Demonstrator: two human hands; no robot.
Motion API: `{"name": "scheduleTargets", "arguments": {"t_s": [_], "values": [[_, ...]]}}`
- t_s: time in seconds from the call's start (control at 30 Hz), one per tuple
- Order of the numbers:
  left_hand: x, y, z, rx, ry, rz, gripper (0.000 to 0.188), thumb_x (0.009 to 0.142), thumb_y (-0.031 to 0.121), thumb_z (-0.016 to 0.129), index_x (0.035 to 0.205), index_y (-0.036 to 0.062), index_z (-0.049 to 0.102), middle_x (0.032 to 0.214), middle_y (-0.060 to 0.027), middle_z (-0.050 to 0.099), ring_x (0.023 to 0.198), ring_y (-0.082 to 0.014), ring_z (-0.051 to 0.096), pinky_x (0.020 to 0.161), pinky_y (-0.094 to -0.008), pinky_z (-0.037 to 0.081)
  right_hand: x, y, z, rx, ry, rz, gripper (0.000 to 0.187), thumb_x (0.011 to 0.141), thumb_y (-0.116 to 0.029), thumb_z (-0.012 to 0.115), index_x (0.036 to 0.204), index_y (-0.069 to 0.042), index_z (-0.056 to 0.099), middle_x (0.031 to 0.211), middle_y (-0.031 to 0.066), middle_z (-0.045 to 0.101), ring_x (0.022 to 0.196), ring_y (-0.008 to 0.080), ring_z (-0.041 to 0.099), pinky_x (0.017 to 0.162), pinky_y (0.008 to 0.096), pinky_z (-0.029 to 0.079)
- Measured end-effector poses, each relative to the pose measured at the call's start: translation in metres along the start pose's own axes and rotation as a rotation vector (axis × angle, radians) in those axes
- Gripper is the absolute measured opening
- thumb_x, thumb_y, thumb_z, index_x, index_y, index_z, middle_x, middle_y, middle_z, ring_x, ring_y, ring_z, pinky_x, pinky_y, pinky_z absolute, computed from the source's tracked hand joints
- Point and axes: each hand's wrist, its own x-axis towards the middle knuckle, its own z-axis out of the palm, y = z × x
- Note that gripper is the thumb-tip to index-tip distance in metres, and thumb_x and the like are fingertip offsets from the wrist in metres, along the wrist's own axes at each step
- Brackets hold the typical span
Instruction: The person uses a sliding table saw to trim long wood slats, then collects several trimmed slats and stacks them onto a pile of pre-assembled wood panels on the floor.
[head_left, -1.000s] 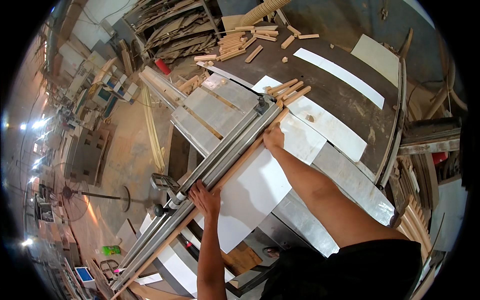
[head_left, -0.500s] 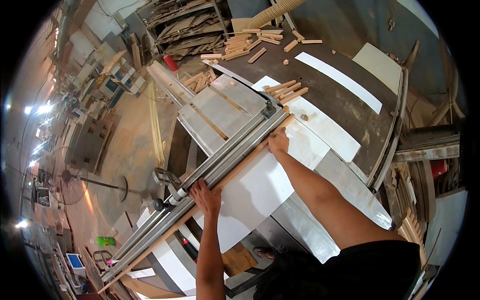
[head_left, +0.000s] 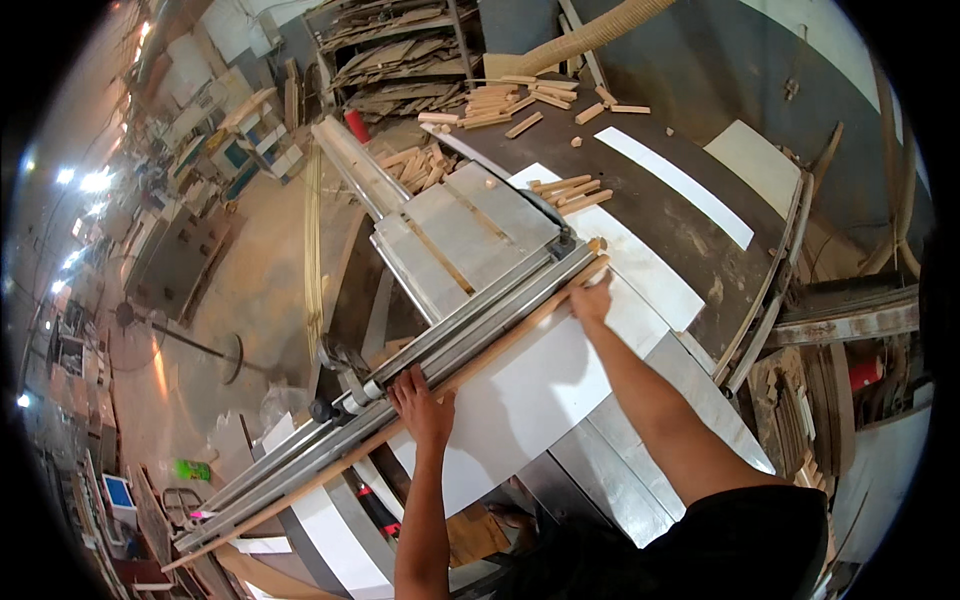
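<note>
A long, thin wooden strip [head_left: 500, 345] lies against the metal fence [head_left: 455, 362] of a sliding table saw, running from lower left to upper right. My left hand [head_left: 423, 408] bends over the fence, fingers on the metal and thumb against the strip, pinning the two together. Close to the strip's far right end, my right hand [head_left: 592, 297] is closed on it, its fingertips partly hidden. Beneath both hands is a white panel [head_left: 530, 400]. Several short sticks [head_left: 570, 193] rest past the fence's end, beside a dark curved guard [head_left: 545, 208].
The metal sliding carriage [head_left: 465, 235] lies beyond the fence. More short wood pieces [head_left: 495, 103] are heaped on the dark table [head_left: 640, 205], near a white strip [head_left: 675, 180] and a ribbed hose [head_left: 600, 38]. A clamp with a black knob [head_left: 322, 410] sits left of my left hand.
The fence, carriage and wooden strip have slid a little to the right and nearer me, past the short sticks. Both hands have travelled with them, keeping their hold. The view has shifted slightly.
</note>
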Motion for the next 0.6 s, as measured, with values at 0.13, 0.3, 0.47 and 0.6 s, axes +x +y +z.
{"name": "scheduleTargets", "arguments": {"t_s": [0.13,0.3,0.47,0.6], "values": [[-0.008,-0.018,-0.008,0.004,0.022,0.004,0.082,0.074,0.029,0.075,0.14,0.0026,0.035,0.138,-0.0189,0.039,0.133,-0.0365,0.031,0.114,-0.0531,0.016,0.003,-0.029,-0.021,0.072,-0.159,0.042,0.073,0.078,-0.023,0.067,0.141,-0.003,0.036,0.078,0.0197,0.067,0.049,0.0264,0.063,0.05,0.0359,0.055],[-0.012,-0.006,0.007,-0.013,0.028,0.025,0.085,0.076,0.028,0.074,0.144,0.0023,0.03,0.144,-0.0191,0.034,0.139,-0.0365,0.025,0.114,-0.0536,0.013,0.036,-0.019,-0.03,0.092,-0.196,0.023,0.06,0.08,-0.021,0.066,0.133,-0.005,0.043,0.076,0.0178,0.066,0.043,0.0202,0.06,0.038,0.032,0.051],[-0.034,-0.024,-0.003,-0.128,0.017,-0.006,0.078,0.076,0.02,0.074,0.142,0.0053,0.036,0.15,-0.0204,0.029,0.141,-0.0376,0.023,0.113,-0.0547,0.015,0.037,0.021,0.017,0.26,-0.123,0.008,0.054,0.077,-0.011,0.067,0.125,-0.006,0.044,0.077,0.0134,0.064,0.055,0.0212,0.062,0.041,0.0349,0.052],[-0.082,-0.027,0.007,-0.337,0.11,-0.128,0.061,0.078,0.017,0.074,0.131,0.0063,0.046,0.144,-0.0232,0.035,0.135,-0.0435,0.029,0.109,-0.055,0.024,0.092,0.122,0.003,0.483,-0.212,-0.166,0.041,0.072,-0.007,0.069,0.108,-0.007,0.05,0.09,0.0066,0.06,0.079,0.0194,0.059,0.064,0.0386,0.053]]}}
